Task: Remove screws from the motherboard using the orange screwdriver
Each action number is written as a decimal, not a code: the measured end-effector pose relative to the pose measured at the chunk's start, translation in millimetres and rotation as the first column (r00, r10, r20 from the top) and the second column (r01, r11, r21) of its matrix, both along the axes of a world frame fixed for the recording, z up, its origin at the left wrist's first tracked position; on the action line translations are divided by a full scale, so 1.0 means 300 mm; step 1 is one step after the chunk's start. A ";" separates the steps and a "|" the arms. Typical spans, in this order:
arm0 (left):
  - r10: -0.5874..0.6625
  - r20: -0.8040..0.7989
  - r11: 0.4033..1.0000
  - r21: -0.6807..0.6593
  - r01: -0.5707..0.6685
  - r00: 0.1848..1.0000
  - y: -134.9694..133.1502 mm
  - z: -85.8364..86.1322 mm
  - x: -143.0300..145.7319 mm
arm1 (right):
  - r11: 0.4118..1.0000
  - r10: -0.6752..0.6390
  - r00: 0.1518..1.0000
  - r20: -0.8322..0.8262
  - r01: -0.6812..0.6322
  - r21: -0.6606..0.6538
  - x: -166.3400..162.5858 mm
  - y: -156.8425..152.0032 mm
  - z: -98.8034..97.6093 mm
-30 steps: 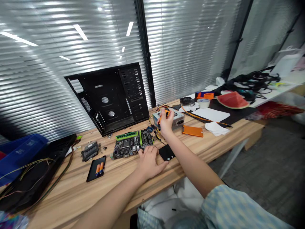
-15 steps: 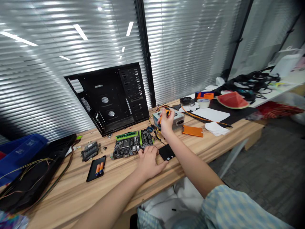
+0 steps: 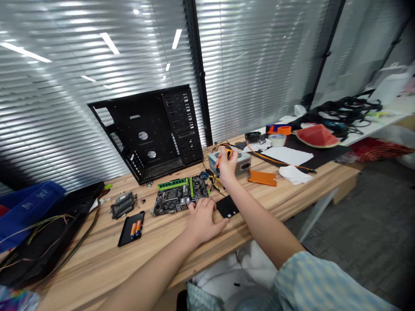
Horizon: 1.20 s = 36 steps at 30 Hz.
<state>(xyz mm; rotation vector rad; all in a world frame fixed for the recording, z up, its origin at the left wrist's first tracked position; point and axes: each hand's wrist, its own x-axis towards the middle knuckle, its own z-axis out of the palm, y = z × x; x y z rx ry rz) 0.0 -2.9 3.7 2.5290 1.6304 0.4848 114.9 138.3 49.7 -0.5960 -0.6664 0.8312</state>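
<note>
One screwdriver (image 3: 229,152) is held in the right hand (image 3: 226,163), the fingers closed around its handle; whether its tip touches the board, I cannot tell. The left hand (image 3: 202,220) is spread wide, with its fingertips at the near edge of the one board (image 3: 173,196), which lies flat on the desk (image 3: 168,250) and carries two green strips. Two batteries (image 3: 138,227) lie in one black tray (image 3: 123,233). One case (image 3: 145,142) stands behind the board.
</note>
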 end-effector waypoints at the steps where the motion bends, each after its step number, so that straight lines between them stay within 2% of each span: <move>1: 0.000 -0.001 1.000 -0.001 0.000 1.000 0.000 0.000 0.000 | 1.000 0.005 1.000 -0.001 -0.005 0.000 -0.001 -0.001 0.000; 17: -0.006 0.024 1.000 -0.001 0.006 1.000 -0.006 -0.010 -0.001 | 0.994 0.107 0.994 -0.005 -0.107 0.009 0.010 -0.020 0.026; 21: -0.043 0.067 0.998 0.055 0.039 0.997 -0.007 -0.011 -0.004 | 0.990 0.142 0.989 0.037 -0.142 0.006 0.004 -0.029 0.046; 24: -0.084 0.099 0.987 0.144 0.070 0.992 -0.017 0.007 -0.005 | 0.986 0.165 0.983 0.086 -0.166 0.005 0.010 -0.036 0.068; 27: -0.139 0.138 0.953 0.288 0.095 0.981 -0.036 0.058 -0.001 | 0.982 0.182 0.970 0.161 -0.187 0.018 0.034 -0.037 0.087; 29: -0.172 0.168 0.909 0.407 0.091 0.971 -0.048 0.117 0.006 | 0.981 0.180 0.959 0.219 -0.192 0.036 0.057 -0.033 0.098; 33: -0.327 0.253 0.754 0.651 0.090 0.910 -0.074 0.280 0.003 | 0.981 0.129 0.927 0.352 -0.171 0.092 0.114 -0.014 0.118; 34: -0.341 0.293 0.725 0.687 0.052 0.893 -0.085 0.320 -0.009 | 0.980 0.112 0.914 0.390 -0.166 0.109 0.128 -0.009 0.123; 36: -0.338 0.412 0.658 0.746 -0.101 0.846 -0.116 0.379 -0.053 | 0.976 0.080 0.881 0.466 -0.164 0.142 0.154 -0.001 0.128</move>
